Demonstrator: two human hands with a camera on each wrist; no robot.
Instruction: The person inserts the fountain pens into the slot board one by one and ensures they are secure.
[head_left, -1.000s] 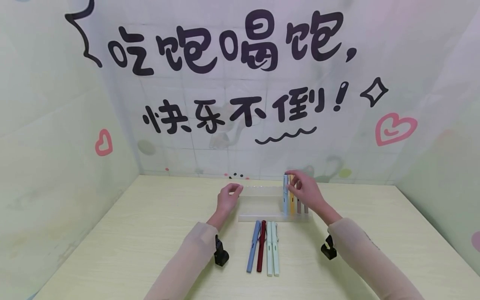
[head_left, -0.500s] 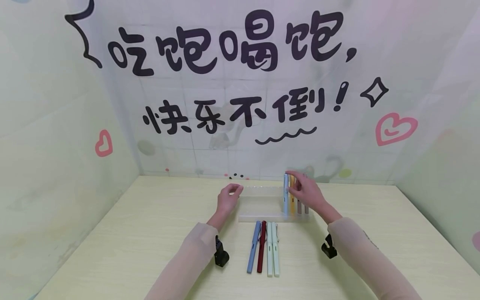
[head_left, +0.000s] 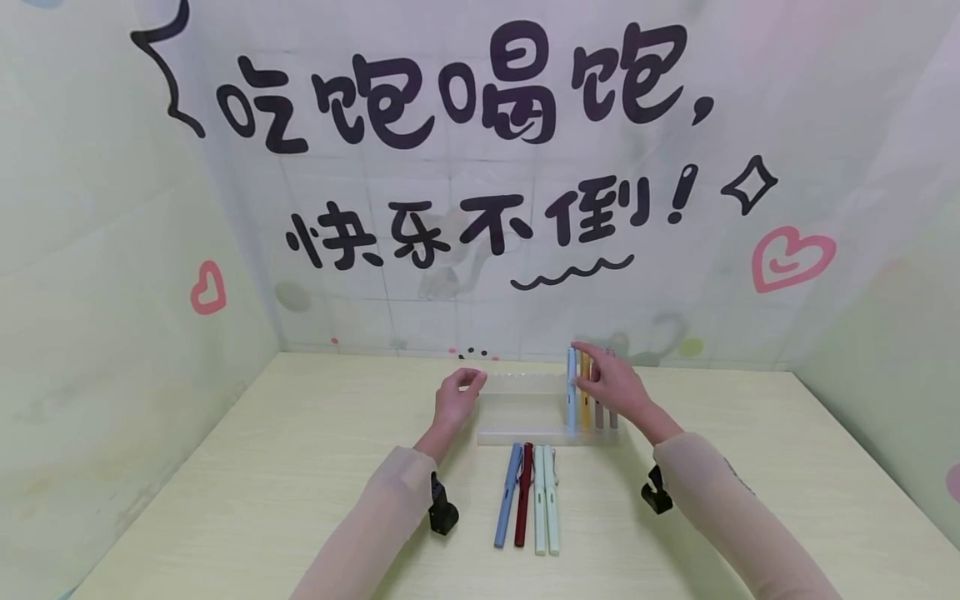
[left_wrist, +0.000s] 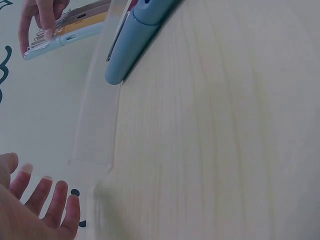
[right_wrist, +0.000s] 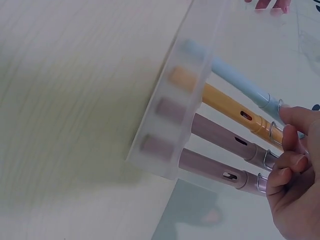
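Note:
A clear pen rack [head_left: 517, 436] stands on the table, with the left hand [head_left: 455, 400] pinching its upper left corner. At its right end a light blue fountain pen [head_left: 572, 404] stands upright in a slot. The right hand [head_left: 617, 383] pinches that pen near its top, index finger over the cap and thumb on the side. Beside it, a yellow-orange pen [right_wrist: 227, 102] and two mauve pens [right_wrist: 220, 131] stand in the rack, partly behind the right hand in the head view. In the right wrist view the pens' lower ends show blurred through the frosted base.
In front of the rack lie a blue pen [head_left: 507, 496], a dark red pen [head_left: 523, 496] and two pale green pens [head_left: 540, 500], side by side. A printed cloth [head_left: 405, 317] hangs behind the table [head_left: 315, 467].
Both hands stay almost still on the rack and the light blue pen. The right hand's fingers and wrist have shifted very slightly; the pens lie and stand as before.

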